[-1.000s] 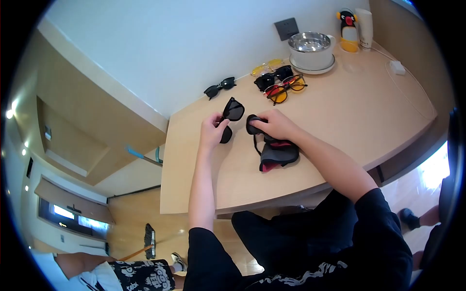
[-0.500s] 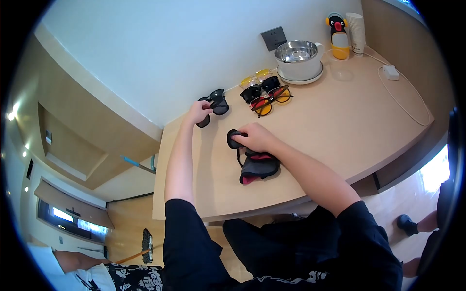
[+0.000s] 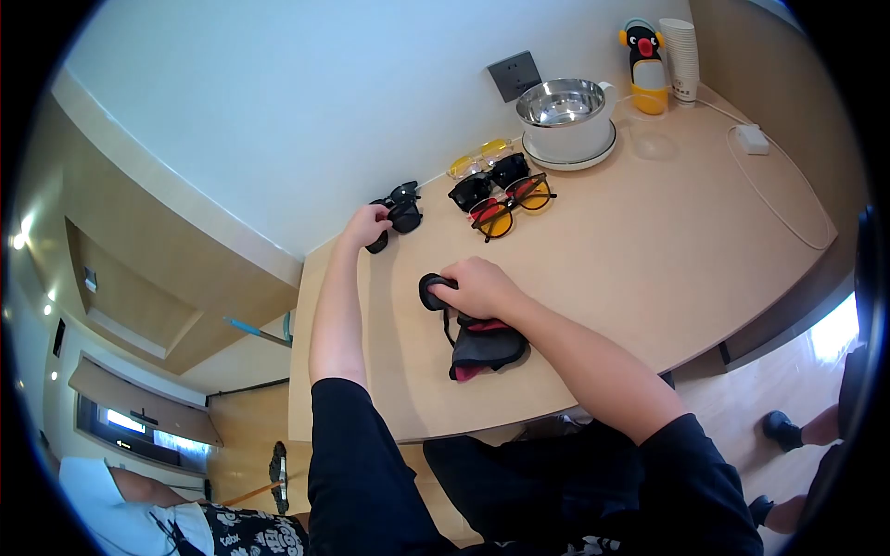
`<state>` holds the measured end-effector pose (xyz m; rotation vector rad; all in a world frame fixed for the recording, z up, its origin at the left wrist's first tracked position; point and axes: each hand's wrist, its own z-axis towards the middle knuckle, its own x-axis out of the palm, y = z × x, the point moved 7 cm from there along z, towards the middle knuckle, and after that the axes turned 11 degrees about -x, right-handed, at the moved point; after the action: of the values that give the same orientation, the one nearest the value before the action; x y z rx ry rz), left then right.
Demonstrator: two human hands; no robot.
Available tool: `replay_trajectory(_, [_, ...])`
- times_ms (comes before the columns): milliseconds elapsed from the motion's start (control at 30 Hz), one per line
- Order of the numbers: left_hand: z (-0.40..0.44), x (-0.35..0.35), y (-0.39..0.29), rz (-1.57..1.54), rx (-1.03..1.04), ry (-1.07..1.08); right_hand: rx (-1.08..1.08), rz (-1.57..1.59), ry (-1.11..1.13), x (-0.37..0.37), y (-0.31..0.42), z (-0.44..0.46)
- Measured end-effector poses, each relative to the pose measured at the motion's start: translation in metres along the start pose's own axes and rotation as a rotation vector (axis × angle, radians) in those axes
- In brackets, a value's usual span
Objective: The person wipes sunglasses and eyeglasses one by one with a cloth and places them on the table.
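My left hand (image 3: 367, 225) is closed on the black sunglasses (image 3: 404, 218) near the wall, its fingers pinching the front pair. A second dark pair (image 3: 404, 193) lies just behind them. My right hand (image 3: 477, 289) grips the rounded black end of a grey fabric piece (image 3: 489, 347) with black edging, pink lining and a thin black strap; it looks like an eye mask or pouch, resting on the table. Right of my left hand lie glasses with orange-red lenses (image 3: 513, 206), black sunglasses (image 3: 489, 183) and yellow-lensed glasses (image 3: 480, 159) in a row.
At the back of the wooden table (image 3: 630, 278) stand a white steel-lined bowl (image 3: 563, 130) on a plate, a penguin-shaped bottle (image 3: 646, 69) and stacked paper cups (image 3: 681, 60). A white charger (image 3: 752, 140) with a cable lies right. People stand at both sides.
The view has shifted slightly, so the table contents sit a little differently in frame. Both hands keep their grips, with little visible movement over the table.
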<state>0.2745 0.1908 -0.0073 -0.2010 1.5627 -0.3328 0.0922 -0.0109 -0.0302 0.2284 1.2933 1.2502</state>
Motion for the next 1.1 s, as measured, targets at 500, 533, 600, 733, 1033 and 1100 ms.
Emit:
replay_trajectory(500, [0.02, 0.001, -0.002, 0.151, 0.026, -0.342, -0.01, -0.006, -0.004, -0.001, 0.002, 0.0])
replay_trajectory(533, [0.022, 0.003, -0.003, 0.146, 0.035, -0.341, -0.013, -0.016, -0.001, -0.001, 0.002, 0.001])
replay_trajectory(600, [0.021, 0.004, 0.0, 0.121, -0.019, -0.4, -0.002, -0.029, -0.004, 0.002, 0.0, 0.0])
replay_trajectory(733, [0.011, 0.004, -0.005, 0.082, 0.044, -0.485, -0.031, -0.014, -0.03, -0.001, 0.002, -0.001])
replay_trajectory(1033, [-0.024, -0.014, -0.072, 0.138, 0.259, -0.767, -0.028, -0.014, -0.03, 0.001, 0.0, 0.0])
replay_trajectory(1100, [-0.025, -0.015, -0.106, 0.029, 0.426, -0.611, -0.04, -0.032, -0.04, 0.0, -0.001, 0.002])
